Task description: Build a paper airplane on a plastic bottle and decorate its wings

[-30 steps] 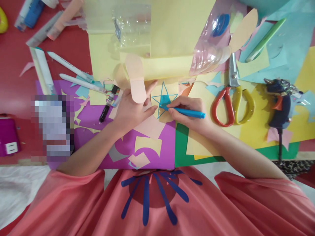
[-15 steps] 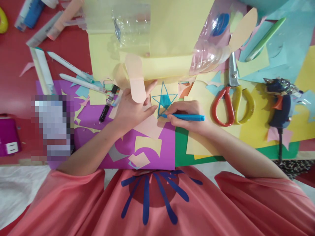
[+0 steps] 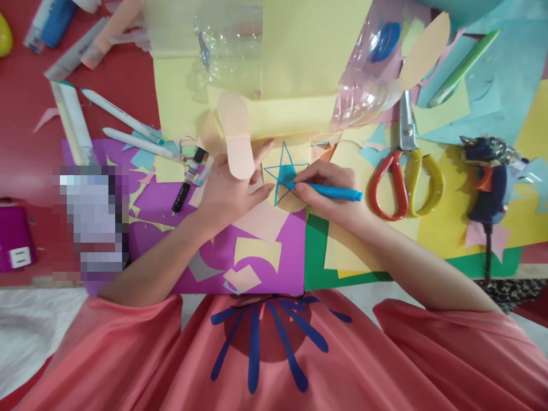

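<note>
My right hand (image 3: 329, 185) grips a blue marker (image 3: 336, 191), its tip inside a blue outlined star (image 3: 285, 171) with a blue-filled middle. The star is on a pale yellow piece of paper (image 3: 302, 149). My left hand (image 3: 229, 191) rests at the left of this paper, thumb and index finger spread apart. A peach paper strip with rounded ends (image 3: 235, 137) overlaps the left hand and hides some of its fingers. A black marker (image 3: 188, 181) lies just left of that hand. Scissors with red and yellow handles (image 3: 406, 165) lie right of my right hand.
A clear plastic bottle (image 3: 359, 100) and another clear plastic piece (image 3: 229, 43) are at the back. White pens (image 3: 124, 114) and a blurred-out rectangular object (image 3: 94, 222) lie left. At right are a dark blue corded tool (image 3: 490, 191) and a green pen (image 3: 464, 68). Paper scraps (image 3: 257, 257) are scattered about.
The marker tip has moved up from the star's lower left point toward its filled middle, my right hand shifting slightly up and right with it. My left hand stays put.
</note>
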Demonstrator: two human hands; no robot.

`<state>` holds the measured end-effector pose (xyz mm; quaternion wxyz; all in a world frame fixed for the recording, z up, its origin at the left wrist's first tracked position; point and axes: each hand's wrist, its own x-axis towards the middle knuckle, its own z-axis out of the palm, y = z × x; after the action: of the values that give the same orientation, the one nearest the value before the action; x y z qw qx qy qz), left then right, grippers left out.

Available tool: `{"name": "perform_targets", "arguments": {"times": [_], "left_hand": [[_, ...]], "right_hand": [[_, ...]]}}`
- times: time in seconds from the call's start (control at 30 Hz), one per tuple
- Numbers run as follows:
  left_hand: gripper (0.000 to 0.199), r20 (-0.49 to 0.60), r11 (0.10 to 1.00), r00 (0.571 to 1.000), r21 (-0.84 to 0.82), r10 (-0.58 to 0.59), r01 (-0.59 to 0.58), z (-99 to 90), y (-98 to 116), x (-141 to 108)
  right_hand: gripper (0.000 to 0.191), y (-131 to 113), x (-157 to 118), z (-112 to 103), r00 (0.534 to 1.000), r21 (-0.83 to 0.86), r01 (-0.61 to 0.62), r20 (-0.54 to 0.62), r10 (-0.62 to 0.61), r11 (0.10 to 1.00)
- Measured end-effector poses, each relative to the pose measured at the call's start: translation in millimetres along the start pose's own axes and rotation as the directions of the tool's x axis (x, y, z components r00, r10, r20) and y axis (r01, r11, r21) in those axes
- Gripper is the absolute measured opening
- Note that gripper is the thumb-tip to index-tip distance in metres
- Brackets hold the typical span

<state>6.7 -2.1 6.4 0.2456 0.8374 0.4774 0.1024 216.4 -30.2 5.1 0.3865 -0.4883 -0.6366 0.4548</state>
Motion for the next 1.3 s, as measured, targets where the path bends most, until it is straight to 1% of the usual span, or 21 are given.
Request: {"name": "perform_targets", "arguments": {"times": [0.2, 0.27, 0.4, 0.47, 0.6, 0.77, 0.9, 1.07, 1.13, 1.3], "left_hand": [[0.061, 0.004, 1.0, 1.0, -0.01, 0.005, -0.005, -0.1, -0.5, 0.2], [0.061, 0.013, 1.0, 1.0, -0.005, -0.006, 0.006, -0.4, 0.2, 0.7], [0.059, 0.026, 1.0, 0.999, 0.009, -0.021, 0.021, -1.6, 2.2, 1.1], [0.059, 0.031, 1.0, 0.999, 0.013, -0.027, 0.027, -1.9, 3.1, 1.0], [0.06, 0.042, 0.999, 0.998, 0.004, -0.044, 0.044, -2.0, 4.6, 1.2], [0.06, 0.048, 0.999, 0.998, -0.006, -0.047, 0.048, -2.9, 4.6, 1.9], [0.06, 0.043, 0.999, 0.998, -0.004, -0.036, 0.036, -3.4, 3.5, 2.2], [0.061, 0.043, 0.999, 0.998, -0.005, -0.038, 0.038, -2.3, 3.8, 2.5], [0.061, 0.042, 0.999, 0.998, -0.002, -0.037, 0.037, -2.0, 3.9, 2.4], [0.06, 0.027, 1.0, 0.999, -0.001, -0.019, 0.019, -2.4, 2.9, 0.9]], "right_hand": [[0.012, -0.9, 0.5, -1.5, 0.999, -0.028, 0.029, 0.018, -0.029, 0.999], [0.014, -1.4, 0.4, -2.5, 0.998, -0.037, 0.037, 0.045, -0.035, 0.999], [0.02, -1.8, -0.8, -3.3, 0.989, -0.056, 0.049, 0.139, -0.04, 0.997], [0.023, -1.8, -1.3, -3.3, 0.984, -0.056, 0.071, 0.165, -0.061, 0.996], [0.021, -3.1, -0.6, -4.8, 0.97, -0.063, 0.125, 0.216, -0.108, 0.99], [0.021, -5.6, 1.5, -6.9, 0.961, -0.087, 0.108, 0.265, -0.081, 0.99], [0.022, -5.1, 1.4, -6.4, 0.964, -0.073, 0.108, 0.253, -0.087, 0.991], [0.022, -5.4, 0.8, -7.0, 0.979, -0.085, 0.076, 0.197, -0.058, 0.993], [0.019, -5.1, 0.8, -6.4, 0.985, -0.087, 0.069, 0.162, -0.055, 0.994], [0.017, -1.6, 0.0, -2.2, 0.998, -0.039, 0.056, 0.031, -0.055, 0.998]]}}
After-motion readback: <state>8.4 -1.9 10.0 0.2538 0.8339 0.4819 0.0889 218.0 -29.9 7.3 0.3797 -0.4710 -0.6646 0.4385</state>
